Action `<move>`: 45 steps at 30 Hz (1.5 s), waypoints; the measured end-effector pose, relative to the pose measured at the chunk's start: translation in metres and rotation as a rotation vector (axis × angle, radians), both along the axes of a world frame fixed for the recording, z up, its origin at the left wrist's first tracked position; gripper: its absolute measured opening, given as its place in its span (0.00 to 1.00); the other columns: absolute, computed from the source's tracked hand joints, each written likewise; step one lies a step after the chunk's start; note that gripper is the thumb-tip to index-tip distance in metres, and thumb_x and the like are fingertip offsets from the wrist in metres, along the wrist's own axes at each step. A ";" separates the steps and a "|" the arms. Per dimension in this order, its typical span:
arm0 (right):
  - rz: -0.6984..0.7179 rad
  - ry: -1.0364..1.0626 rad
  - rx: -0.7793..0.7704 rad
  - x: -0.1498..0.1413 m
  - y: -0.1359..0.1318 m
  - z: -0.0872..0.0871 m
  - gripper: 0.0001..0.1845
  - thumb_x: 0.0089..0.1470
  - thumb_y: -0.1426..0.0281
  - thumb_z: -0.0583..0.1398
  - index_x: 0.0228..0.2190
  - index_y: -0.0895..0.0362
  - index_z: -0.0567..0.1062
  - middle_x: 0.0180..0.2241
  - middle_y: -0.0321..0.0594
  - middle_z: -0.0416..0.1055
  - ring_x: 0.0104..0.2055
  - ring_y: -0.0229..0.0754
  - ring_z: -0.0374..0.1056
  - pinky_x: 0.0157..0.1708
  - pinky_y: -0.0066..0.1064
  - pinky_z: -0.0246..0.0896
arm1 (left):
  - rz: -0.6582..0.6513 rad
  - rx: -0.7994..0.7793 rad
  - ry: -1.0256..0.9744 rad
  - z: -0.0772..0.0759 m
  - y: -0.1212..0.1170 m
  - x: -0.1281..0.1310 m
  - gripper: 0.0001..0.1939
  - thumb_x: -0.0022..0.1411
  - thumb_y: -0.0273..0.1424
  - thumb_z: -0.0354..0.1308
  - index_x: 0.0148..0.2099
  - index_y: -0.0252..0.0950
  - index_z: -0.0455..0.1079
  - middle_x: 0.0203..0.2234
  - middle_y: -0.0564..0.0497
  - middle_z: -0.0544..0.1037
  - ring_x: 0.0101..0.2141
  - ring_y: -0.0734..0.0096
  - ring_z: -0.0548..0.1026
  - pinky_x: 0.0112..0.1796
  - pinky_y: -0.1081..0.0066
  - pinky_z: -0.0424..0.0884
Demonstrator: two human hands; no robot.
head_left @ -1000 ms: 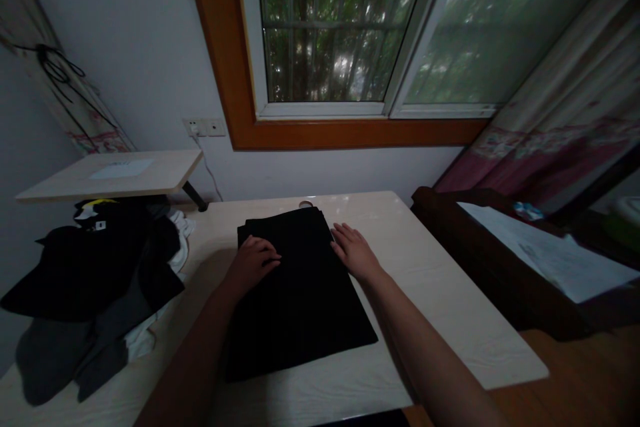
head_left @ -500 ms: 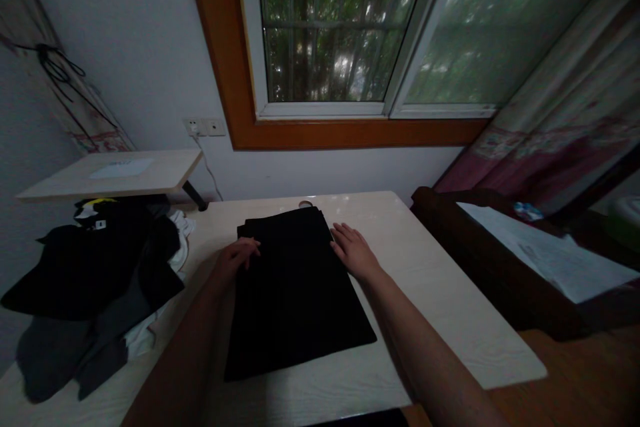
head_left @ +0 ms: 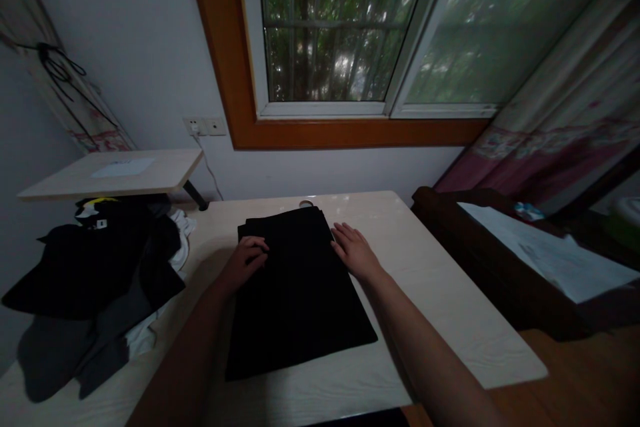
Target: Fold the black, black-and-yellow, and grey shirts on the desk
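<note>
A black garment (head_left: 305, 293), folded into a flat rectangle, lies on the pale wooden table (head_left: 440, 300) in front of me. My left hand (head_left: 246, 259) is over its upper left side, fingers apart and slightly bent, with nothing gripped. Along the upper right edge rests my right hand (head_left: 354, 250), laid flat with its fingers stretched out, the fingertips touching the cloth's border. The garment's exact kind cannot be made out in the dark fabric.
To the left lies a heap of loose dark clothes (head_left: 95, 273), partly under a small raised shelf (head_left: 165, 170) bearing a paper sheet. A window (head_left: 345, 33) is behind the table. A dark brown piece of furniture (head_left: 480, 267) with white sheets stands at the right.
My left hand has slid a little to the right, further onto the black garment. The right hand and the garment stay practically where they were.
</note>
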State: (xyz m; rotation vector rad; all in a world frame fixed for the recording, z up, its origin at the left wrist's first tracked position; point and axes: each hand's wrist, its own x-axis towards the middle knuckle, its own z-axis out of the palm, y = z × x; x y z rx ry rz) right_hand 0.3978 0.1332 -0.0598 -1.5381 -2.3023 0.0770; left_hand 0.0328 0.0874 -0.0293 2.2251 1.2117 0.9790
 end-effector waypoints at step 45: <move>0.003 0.009 -0.013 0.000 0.001 0.000 0.26 0.69 0.58 0.50 0.62 0.52 0.69 0.68 0.43 0.60 0.71 0.52 0.52 0.68 0.52 0.48 | 0.279 0.103 0.024 -0.013 0.012 0.002 0.11 0.69 0.35 0.53 0.46 0.43 0.77 0.44 0.49 0.81 0.52 0.58 0.74 0.57 0.49 0.65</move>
